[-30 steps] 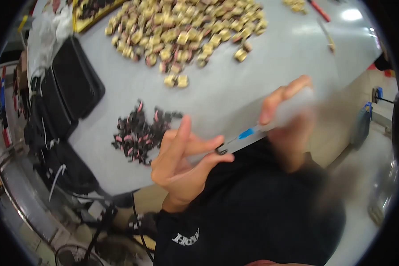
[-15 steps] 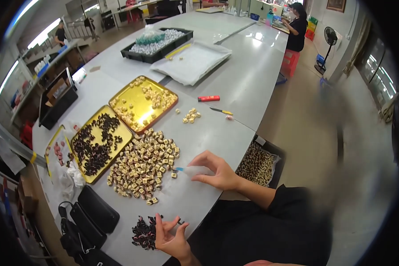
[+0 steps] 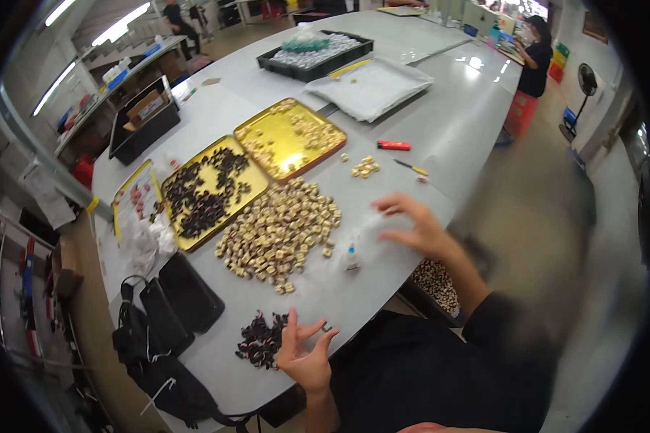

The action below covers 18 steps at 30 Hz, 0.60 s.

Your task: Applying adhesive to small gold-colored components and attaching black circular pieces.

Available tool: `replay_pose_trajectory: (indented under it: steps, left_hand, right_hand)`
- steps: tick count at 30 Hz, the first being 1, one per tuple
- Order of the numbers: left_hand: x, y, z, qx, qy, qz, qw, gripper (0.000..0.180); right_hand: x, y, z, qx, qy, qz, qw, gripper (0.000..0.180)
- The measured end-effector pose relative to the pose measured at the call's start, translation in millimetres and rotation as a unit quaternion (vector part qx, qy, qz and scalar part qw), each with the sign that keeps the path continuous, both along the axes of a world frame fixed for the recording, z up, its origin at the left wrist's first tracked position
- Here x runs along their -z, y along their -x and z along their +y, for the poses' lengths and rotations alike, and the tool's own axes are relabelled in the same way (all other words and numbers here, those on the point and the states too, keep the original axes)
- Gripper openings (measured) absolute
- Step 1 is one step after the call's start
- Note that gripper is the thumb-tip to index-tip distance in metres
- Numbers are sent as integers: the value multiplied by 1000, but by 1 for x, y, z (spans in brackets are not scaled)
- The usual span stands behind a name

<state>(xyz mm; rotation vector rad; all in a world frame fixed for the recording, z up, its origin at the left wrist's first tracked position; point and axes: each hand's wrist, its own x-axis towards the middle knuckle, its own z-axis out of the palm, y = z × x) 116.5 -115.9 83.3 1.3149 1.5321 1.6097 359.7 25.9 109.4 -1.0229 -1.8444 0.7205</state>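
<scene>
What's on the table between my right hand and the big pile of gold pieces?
In the head view, a small glue bottle with a blue cap stands between the right hand and the gold pile; otherwise bare table.

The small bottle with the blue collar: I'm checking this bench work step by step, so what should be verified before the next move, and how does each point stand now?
1. Small bottle upright on the grey table: ok.
2. Right hand free: ok, fingers spread, holding nothing, beside the bottle.
3. Left hand free: ok, open, at the edge of the dark pile.
4. Bottle cap closed: cannot tell, too small.
5. Pile of gold-coloured pieces within reach: ok, just left of the bottle.
6. Red tool kept clear of the hands: ok, it lies farther up the table.
</scene>
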Motion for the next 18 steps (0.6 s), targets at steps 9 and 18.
replay_pose_trajectory:
  steps: [9,18]
  left_hand:
    - [0,-1,-5,-3,-22,5,1000,71]
    - [-7,-12,-11,-9,-9,-10,1000,75]
  right_hand:
    - [18,-28,98,143,-136,-216,956,18]
    - [21,-34,101,121,-47,-98,987,16]
